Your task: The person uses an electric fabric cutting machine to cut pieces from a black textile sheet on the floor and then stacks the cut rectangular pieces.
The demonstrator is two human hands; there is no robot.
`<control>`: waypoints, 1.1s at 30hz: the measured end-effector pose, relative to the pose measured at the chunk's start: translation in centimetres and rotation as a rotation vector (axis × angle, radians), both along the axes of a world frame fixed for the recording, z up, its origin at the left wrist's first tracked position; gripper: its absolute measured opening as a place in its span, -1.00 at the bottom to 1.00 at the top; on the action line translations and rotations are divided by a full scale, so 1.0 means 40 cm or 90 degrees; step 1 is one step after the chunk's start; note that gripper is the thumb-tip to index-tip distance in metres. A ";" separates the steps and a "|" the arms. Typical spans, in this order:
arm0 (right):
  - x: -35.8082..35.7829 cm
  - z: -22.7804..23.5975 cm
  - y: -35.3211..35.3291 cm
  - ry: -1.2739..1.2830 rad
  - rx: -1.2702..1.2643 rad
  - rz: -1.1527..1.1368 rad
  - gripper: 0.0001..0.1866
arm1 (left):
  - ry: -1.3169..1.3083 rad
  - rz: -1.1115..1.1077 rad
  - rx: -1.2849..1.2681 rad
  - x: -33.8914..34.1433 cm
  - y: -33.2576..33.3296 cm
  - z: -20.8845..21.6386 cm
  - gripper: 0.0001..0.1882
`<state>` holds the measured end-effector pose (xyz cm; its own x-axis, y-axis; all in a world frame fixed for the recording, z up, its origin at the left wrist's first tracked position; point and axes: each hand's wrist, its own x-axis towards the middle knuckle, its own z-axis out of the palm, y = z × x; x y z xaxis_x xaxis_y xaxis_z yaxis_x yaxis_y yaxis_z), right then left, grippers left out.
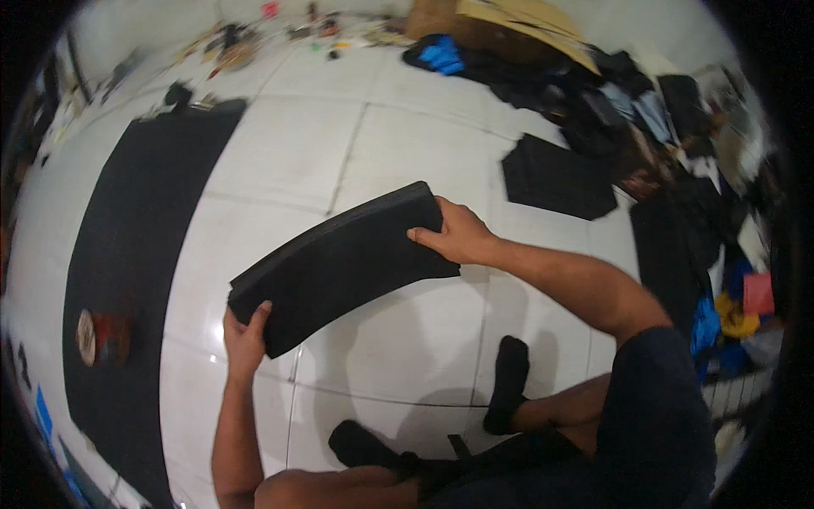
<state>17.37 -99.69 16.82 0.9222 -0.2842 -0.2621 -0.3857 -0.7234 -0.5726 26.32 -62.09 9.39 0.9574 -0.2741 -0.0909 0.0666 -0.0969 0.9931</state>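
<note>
Between my hands, raised over the white tiled floor, is a stack of black sheet pieces [343,259], long and slightly curved, with several layered edges along its far side. My left hand [246,335] grips its left end, thumb on top and fingers hidden beneath. At the right end my right hand [454,233] is closed on it in the same way, thumb lying across the upper face. What the sheets are made of I cannot tell.
On the left lies a long black strip [144,220] with a round tin [102,338] on it. Another black piece [560,176] rests at the right, beside a heap of dark cloth and scraps [593,110]. Small tools and bits [233,51] litter the far floor. My socked feet [509,382] are close by.
</note>
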 end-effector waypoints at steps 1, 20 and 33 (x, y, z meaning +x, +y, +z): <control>-0.020 0.029 -0.050 -0.005 -0.013 -0.031 -0.28 | -0.001 -0.041 0.018 0.018 -0.041 0.036 -0.61; -0.482 0.352 -1.093 -0.091 0.003 -0.482 -0.27 | -0.009 -0.406 0.163 0.017 -1.359 0.409 -0.40; -0.565 0.166 -1.407 -0.004 0.133 -0.516 -0.64 | 0.146 -0.580 0.195 0.007 -1.690 0.221 -0.38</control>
